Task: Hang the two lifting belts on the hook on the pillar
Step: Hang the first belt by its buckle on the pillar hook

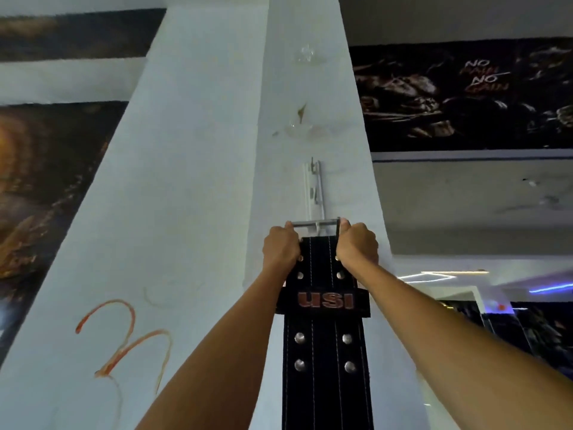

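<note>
I am gripping the black lifting belt (pixel 325 336) at its metal buckle (pixel 315 223), left hand (pixel 280 248) and right hand (pixel 356 243) fingers curled tight around each end, keeping it level just below the hook (pixel 314 187) on the pillar (pixel 201 150).

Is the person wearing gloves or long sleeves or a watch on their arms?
No. Both the left hand and the right hand are bare, with no gloves or rings showing. The forearms are bare too: no sleeves, watch or wristband anywhere in view.
</note>
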